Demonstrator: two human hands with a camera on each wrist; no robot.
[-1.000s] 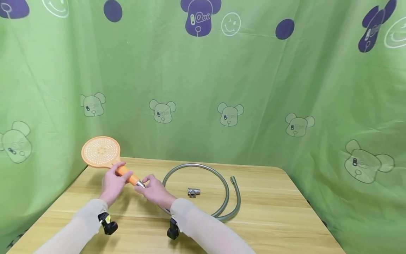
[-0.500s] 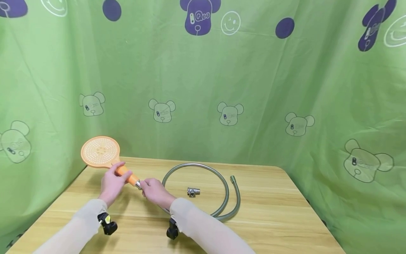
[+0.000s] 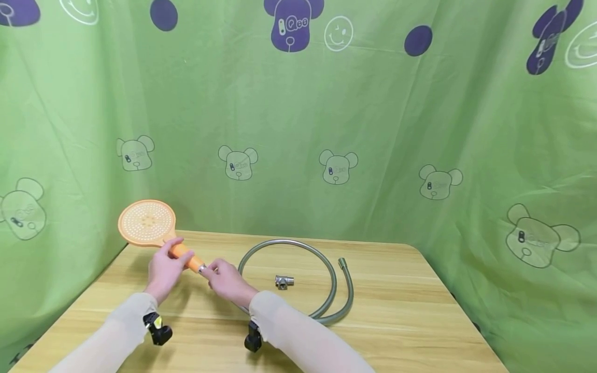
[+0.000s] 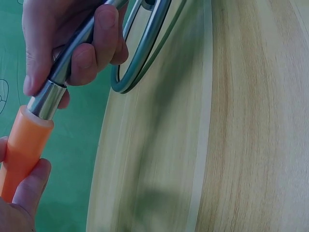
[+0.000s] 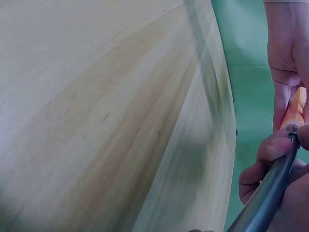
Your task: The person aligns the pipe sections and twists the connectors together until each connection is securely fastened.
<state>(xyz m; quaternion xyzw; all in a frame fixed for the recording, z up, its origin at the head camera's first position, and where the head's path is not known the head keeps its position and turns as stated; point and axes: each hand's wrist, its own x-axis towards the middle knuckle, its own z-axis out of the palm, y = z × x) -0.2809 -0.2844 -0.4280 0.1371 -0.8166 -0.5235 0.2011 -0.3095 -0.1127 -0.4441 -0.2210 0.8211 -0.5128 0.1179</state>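
My left hand (image 3: 164, 270) grips the orange handle of a round shower head (image 3: 146, 223), its pale perforated face toward me. Up against the handle's lower end is the silver metal fitting (image 4: 48, 100) of a grey shower hose (image 4: 72, 58). Just behind that fitting, my right hand (image 3: 228, 280) holds the hose between thumb and curled fingers. In the right wrist view the hose (image 5: 268, 193) runs in line with the orange handle (image 5: 295, 108). Both hands are raised over the left part of the table.
On the wooden table (image 3: 401, 311) the rest of the hose (image 3: 333, 280) lies in a loop, its free end (image 3: 342, 263) pointing away. Inside the loop sits a small metal tee valve (image 3: 284, 282). A green patterned curtain (image 3: 298, 207) surrounds the back and sides.
My right fingers have shifted their hold around the hose end, curling over it and then drawing back with the thumb at the fitting. The left hand and shower head have stayed nearly still.
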